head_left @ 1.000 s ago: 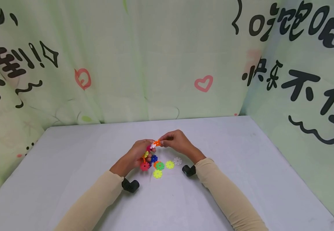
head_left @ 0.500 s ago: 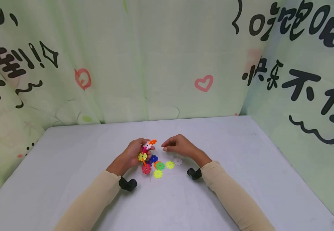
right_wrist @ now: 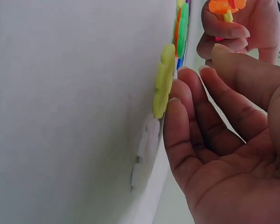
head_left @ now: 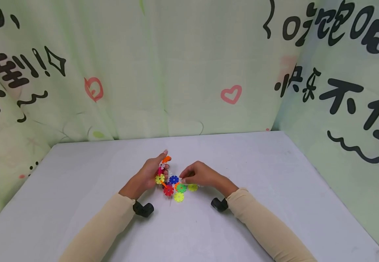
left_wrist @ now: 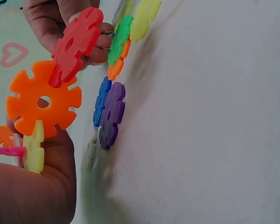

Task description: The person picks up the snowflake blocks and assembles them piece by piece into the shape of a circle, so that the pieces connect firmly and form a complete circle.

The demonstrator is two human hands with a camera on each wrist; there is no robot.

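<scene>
My left hand (head_left: 147, 172) grips a chain of interlocking snowflake discs. Along it run orange, white, pink and yellow discs (head_left: 160, 178), then another orange one (left_wrist: 23, 100), ending in a red disc (head_left: 168, 190) at the lower end. My right hand (head_left: 204, 174) hovers close over loose discs, thumb and fingertips apart, nothing between them. Under or beside it lie a blue disc (head_left: 174, 179), a green disc (head_left: 181, 188) overlapping an orange one, and a yellow disc (head_left: 193, 187). In the left wrist view a purple disc (left_wrist: 113, 114) leans by the blue one.
Another yellow disc (head_left: 178, 197) lies nearest the person. A whitish disc (right_wrist: 145, 154) rests on the table, covered by the right hand in the head view. The white table (head_left: 258, 174) meets a printed curtain (head_left: 189, 72) at its back edge.
The right hand let go of the orange disc at the chain's upper end, drew back, then moved down over the loose discs. The left hand shifted slightly left with the chain, turning it.
</scene>
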